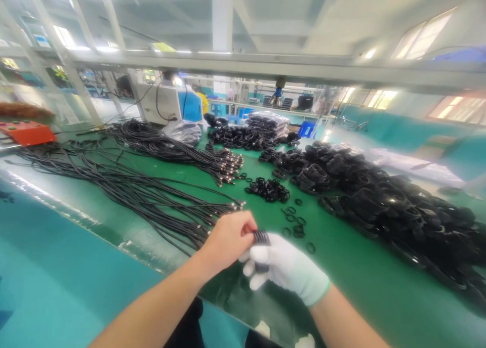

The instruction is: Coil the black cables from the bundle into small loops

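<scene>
My bare left hand (228, 239) and my white-gloved right hand (283, 267) meet over the near edge of the green table (353, 282). Between them they grip a small coiled black cable (260, 236), pinched by the left fingers and wrapped by the gloved ones. Just left of my hands lies a fan of long black cables (152, 199) with metal ends pointing toward me. A few loose black rings (294, 221) lie on the mat right of the hands.
A heap of coiled black cables (379, 201) fills the right side. A small pile of black rings (268, 188) sits mid-table, more coils (246, 135) and bagged stacks (266, 121) behind. A white machine (163, 102) and an orange box (25, 132) stand far left.
</scene>
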Motion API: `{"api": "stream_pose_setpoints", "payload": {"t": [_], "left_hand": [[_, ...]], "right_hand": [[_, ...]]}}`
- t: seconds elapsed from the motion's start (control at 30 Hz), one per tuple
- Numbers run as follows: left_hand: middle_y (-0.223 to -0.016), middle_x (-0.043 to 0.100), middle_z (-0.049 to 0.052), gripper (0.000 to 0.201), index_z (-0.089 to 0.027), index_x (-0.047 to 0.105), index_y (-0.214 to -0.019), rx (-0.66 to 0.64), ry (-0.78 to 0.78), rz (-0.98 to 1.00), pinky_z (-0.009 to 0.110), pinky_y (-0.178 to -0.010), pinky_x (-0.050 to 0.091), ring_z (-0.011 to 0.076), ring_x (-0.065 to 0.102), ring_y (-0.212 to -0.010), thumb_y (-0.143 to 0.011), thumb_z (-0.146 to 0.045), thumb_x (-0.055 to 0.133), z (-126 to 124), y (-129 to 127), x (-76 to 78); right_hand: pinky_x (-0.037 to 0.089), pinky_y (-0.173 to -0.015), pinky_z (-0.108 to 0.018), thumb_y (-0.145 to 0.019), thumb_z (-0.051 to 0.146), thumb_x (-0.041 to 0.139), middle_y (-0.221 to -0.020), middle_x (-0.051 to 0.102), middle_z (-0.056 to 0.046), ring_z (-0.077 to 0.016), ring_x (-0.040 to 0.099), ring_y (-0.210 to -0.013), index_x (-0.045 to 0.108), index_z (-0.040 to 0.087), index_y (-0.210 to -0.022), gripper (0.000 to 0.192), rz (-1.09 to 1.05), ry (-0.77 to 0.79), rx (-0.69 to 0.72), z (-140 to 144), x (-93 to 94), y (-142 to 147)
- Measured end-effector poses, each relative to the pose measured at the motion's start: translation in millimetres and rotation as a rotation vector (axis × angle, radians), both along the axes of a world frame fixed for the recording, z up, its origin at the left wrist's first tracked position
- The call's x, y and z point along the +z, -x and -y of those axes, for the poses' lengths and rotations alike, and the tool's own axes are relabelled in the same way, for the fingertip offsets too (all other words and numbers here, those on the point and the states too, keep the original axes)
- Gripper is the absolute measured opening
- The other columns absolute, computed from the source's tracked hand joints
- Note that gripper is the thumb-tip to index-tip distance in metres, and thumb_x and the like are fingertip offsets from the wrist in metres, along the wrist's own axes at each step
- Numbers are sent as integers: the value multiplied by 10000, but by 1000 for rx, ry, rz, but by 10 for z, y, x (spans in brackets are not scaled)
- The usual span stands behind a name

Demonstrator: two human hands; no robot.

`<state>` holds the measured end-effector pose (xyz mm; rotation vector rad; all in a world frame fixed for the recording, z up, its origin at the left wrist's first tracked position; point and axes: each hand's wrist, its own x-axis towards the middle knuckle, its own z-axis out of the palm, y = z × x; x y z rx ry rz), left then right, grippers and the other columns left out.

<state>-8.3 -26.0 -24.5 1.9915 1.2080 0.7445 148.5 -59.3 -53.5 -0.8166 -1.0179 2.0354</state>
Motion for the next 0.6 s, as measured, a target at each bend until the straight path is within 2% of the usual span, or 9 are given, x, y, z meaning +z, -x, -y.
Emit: {"api": "stream_pose_setpoints", "payload": {"t": [0.1,0.23,0.37,0.47,0.53,0.6], "left_hand": [[-688,620,-18,140,-191,610,-720,62,-50,-14,229,-591,413,129,562,-648,-698,-110,499,30,-59,-100],[-721,627,-14,146,-195,623,-740,98,-97,6,235,-623,424,130,565,-668,-714,-115,503,30,-87,-202],[-784,647,-4,129,-197,639,-825,-8,-37,55,246,-649,446,140,575,-701,-738,-165,548,-132,-83,-166],[-906,657,15,197,-199,636,-932,-68,-11,66,272,-719,460,162,588,-787,-744,-247,601,-355,-108,-74],[-891,651,13,142,-199,642,-878,-131,-50,-29,284,-742,446,171,582,-804,-761,-246,576,-480,-201,-51],[-832,638,4,99,-205,641,-790,-246,-85,-154,286,-740,426,179,573,-801,-770,-217,545,-544,-375,-95]], "right_hand": [[524,-458,-208,-689,267,722,-760,575,-34,-94,566,-563,585,102,-863,277,51,-7,3,-8,10,51],[505,-432,-197,-641,258,749,-653,556,1,-86,537,-515,576,110,-873,326,66,7,-42,-27,3,97],[475,-390,-195,-656,238,731,-660,571,-12,-81,513,-479,595,101,-851,275,92,-4,-100,-82,29,-55],[456,-397,-203,-676,235,724,-685,603,-20,-93,532,-485,590,132,-923,300,45,-45,-338,-146,113,-408],[487,-463,-239,-695,276,721,-727,625,-30,-142,602,-591,575,162,-973,334,-37,-67,-517,-171,171,-667],[525,-550,-290,-708,310,716,-782,641,-43,-199,648,-727,567,178,-997,350,-69,-60,-611,-176,206,-849]]}}
